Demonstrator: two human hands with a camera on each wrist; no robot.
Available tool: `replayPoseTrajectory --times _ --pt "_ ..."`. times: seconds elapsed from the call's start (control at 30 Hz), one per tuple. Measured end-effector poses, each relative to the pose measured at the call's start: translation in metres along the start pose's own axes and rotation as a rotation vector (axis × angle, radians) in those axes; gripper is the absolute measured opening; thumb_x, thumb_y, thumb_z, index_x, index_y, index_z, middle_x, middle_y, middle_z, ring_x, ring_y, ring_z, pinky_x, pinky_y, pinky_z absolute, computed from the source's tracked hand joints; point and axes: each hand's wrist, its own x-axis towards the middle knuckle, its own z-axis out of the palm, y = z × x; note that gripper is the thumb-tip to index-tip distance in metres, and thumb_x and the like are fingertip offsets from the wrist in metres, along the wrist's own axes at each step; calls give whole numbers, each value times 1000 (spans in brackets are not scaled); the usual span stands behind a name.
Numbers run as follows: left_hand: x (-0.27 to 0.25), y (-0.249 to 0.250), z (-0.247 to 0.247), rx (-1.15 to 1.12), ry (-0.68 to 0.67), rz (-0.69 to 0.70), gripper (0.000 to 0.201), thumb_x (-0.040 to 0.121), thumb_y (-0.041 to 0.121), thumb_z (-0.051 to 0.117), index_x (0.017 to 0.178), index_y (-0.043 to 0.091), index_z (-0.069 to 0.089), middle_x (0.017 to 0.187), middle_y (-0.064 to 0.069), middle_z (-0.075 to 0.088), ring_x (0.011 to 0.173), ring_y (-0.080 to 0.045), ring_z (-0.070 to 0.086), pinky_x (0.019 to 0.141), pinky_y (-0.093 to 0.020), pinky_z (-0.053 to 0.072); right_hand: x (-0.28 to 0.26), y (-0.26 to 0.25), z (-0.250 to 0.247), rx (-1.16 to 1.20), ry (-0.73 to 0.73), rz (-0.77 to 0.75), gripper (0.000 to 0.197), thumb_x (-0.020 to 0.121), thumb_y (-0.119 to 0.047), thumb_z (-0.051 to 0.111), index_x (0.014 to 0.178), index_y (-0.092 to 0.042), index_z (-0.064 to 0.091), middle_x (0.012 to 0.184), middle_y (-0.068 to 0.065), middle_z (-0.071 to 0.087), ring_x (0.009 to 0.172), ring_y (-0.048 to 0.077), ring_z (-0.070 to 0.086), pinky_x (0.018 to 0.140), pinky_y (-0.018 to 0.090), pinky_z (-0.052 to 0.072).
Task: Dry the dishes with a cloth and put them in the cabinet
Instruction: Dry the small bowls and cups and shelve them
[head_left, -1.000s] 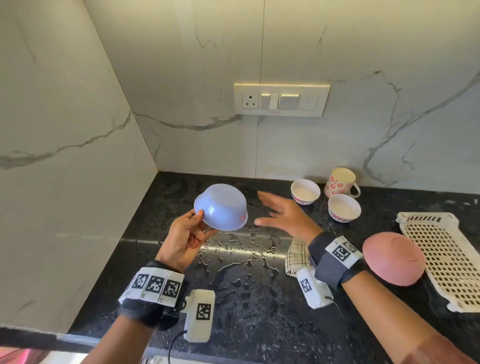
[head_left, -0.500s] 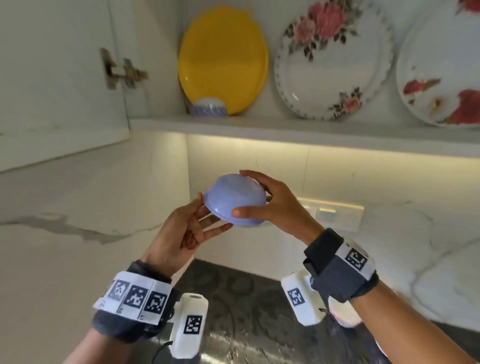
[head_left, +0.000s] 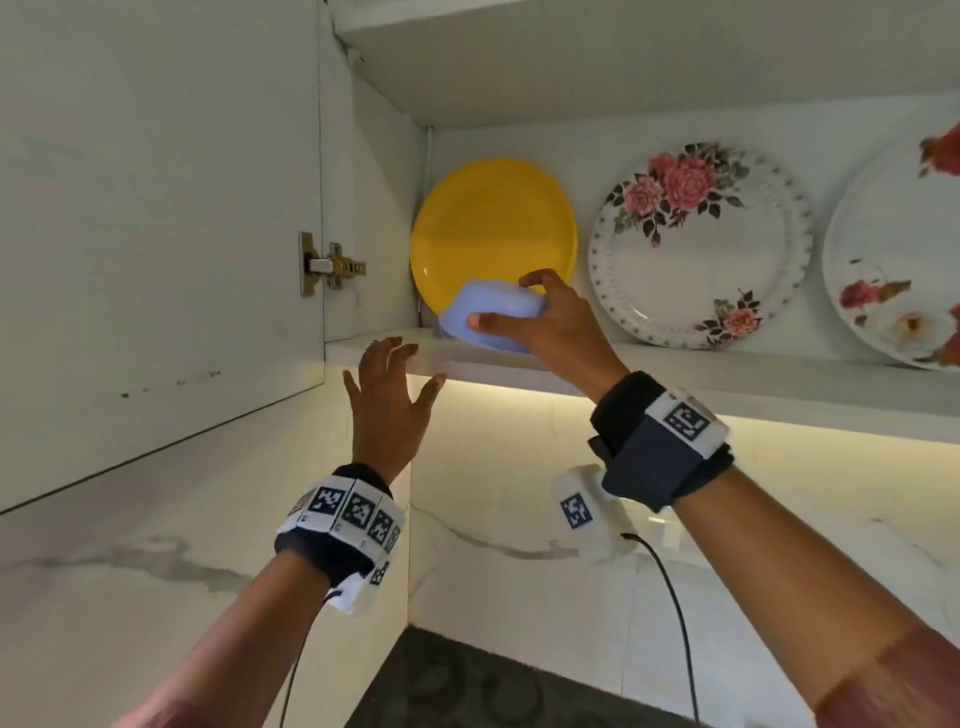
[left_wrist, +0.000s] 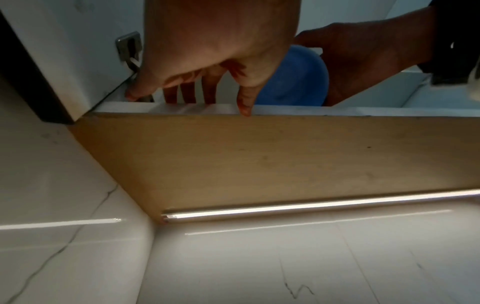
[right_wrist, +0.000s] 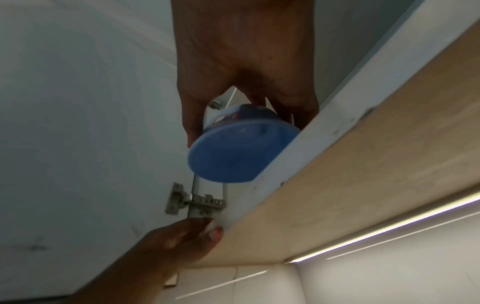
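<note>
A light blue bowl (head_left: 485, 332) is upside down and tilted at the left end of the cabinet shelf (head_left: 727, 387), in front of a yellow plate (head_left: 493, 223). My right hand (head_left: 501, 301) grips it, thumb on the near side and fingers over its top. The right wrist view shows the bowl (right_wrist: 233, 156) partly over the shelf's front edge, with a second patterned bowl (right_wrist: 226, 118) just behind it. My left hand (head_left: 400, 374) is open with spread fingers and holds nothing. In the left wrist view its fingers (left_wrist: 187, 90) reach over the shelf edge left of the bowl (left_wrist: 293, 82).
The cabinet door (head_left: 156, 208) stands open on the left, on a metal hinge (head_left: 330, 265). Two floral plates (head_left: 696, 244) (head_left: 904, 260) lean against the back of the shelf to the right. A light strip (left_wrist: 311, 205) runs under the cabinet. The dark counter (head_left: 493, 691) lies below.
The bowl went up from counter height to the shelf. It passed from my left hand to my right. My left hand let go and now hovers open at the shelf edge.
</note>
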Motion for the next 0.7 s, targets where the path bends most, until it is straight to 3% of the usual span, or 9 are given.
replayPoseTrajectory --times 0.17,0.27,0.47,0.57,0.7 --pt "4 -19 -3 4 -59 -121 84 86 47 54 147 5 16 156 -9 13 145 -19 7 115 -40 -2 27 1 41 -212 -31 55 77 69 -51 75 123 -6 45 120 9 55 105 23 52 84 32 44" --pt "0 -23 -3 -70 -83 -121 83 90 40 51 147 5 2 157 -7 -2 145 -17 -2 116 -34 -2 37 6 64 -327 -50 125 84 64 -64 71 120 -7 46 119 13 55 109 32 52 92 42 45" --pt "-7 -23 -3 -10 -57 -118 69 95 31 45 146 4 9 157 -7 2 145 -19 4 113 -23 2 43 8 86 -547 -88 154 89 73 -70 58 132 -7 37 131 17 48 119 33 47 95 40 41" --pt "-9 -25 -2 25 -54 -98 67 95 30 44 146 3 10 156 -10 4 145 -21 6 111 -22 2 43 7 89 -549 -112 160 96 71 -73 56 140 -11 30 140 17 42 126 34 42 101 43 39" --pt "-14 -26 -1 35 -48 -90 64 96 28 44 145 3 11 155 -10 6 144 -22 8 111 -23 4 39 4 87 -439 -66 177 91 77 -64 57 145 -13 23 143 18 35 131 36 35 105 45 36"
